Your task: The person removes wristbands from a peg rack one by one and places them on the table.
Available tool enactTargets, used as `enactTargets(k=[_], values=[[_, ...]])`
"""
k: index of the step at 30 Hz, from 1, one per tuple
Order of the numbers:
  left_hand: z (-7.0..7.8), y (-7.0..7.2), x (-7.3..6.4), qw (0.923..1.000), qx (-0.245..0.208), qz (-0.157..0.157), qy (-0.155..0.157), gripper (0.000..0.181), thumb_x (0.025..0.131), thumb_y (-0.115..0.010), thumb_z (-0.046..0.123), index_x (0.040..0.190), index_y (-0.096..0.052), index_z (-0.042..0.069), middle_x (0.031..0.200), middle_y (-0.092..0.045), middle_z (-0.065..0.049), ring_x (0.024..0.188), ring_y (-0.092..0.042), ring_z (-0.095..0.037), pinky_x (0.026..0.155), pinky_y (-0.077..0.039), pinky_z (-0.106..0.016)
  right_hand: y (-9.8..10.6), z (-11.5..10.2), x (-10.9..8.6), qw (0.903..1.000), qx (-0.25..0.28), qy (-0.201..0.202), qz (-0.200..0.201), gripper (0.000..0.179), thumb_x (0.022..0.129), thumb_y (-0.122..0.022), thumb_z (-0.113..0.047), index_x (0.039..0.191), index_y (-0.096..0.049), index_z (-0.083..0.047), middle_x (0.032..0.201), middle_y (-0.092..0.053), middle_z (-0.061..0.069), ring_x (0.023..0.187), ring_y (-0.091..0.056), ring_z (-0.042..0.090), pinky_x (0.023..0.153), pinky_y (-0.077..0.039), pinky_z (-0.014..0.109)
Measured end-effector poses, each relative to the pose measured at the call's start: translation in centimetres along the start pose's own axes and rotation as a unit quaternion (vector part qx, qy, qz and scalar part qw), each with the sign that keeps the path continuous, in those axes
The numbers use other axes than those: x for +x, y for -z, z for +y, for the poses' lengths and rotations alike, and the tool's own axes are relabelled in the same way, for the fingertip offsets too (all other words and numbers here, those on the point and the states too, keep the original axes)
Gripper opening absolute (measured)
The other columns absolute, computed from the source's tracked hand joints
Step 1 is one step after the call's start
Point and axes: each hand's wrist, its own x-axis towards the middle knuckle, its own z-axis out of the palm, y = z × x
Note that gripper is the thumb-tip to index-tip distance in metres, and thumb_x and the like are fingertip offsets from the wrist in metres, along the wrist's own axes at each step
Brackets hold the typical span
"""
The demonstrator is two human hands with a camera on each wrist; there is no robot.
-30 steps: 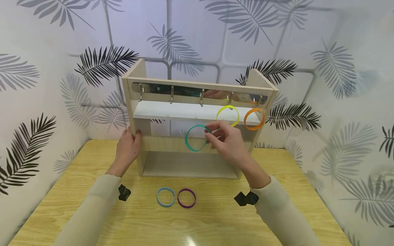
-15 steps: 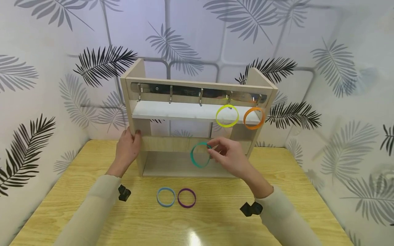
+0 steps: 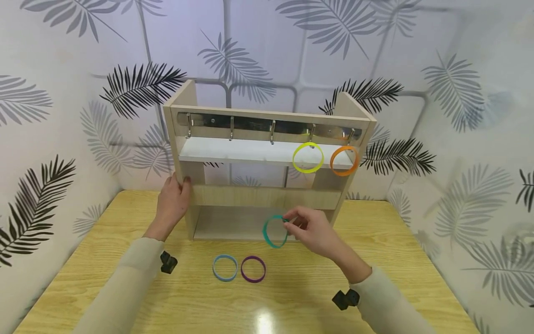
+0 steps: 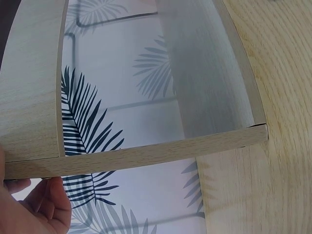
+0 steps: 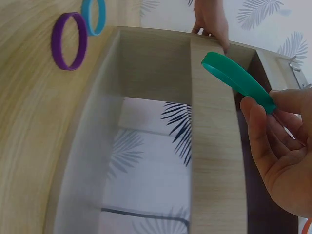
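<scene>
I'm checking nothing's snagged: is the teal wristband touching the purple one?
Apart. The head view shows bare tabletop between the teal wristband, pinched by the right hand, and the purple wristband.

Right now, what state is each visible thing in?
Teal ring: held up, unhung
Right hand: pinching teal ring
Rack: upright
Left hand: gripping rack's left side
Yellow ring: hung, fourth hook from left
Orange ring: hung, rightmost hook
Blue ring: flat on table
Purple ring: flat on table
Three leftmost hooks: bare
</scene>
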Motion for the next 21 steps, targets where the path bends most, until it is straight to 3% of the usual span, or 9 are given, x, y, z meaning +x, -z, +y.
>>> enactTargets(k=[21], values=[[-0.1, -0.1, 0.0, 1.0000, -0.004, 0.006, -0.005, 0.053, 0.101, -0.032, 0.031, 0.133, -0.040, -0.010, 0.104, -0.052, -0.029, 0.092, -0.054, -0.045, 0.075, -0.044, -0.057, -1.2, 4.1, -2.8, 0.9950, 0.013, -0.091, -0.039, 0.010, 0.091, -0.063, -0.007, 0.100, -0.064, -0.006, 0.086, -0.065, 0.004, 0.068, -0.063, 0.011, 0.058, -0.053, 0.033]])
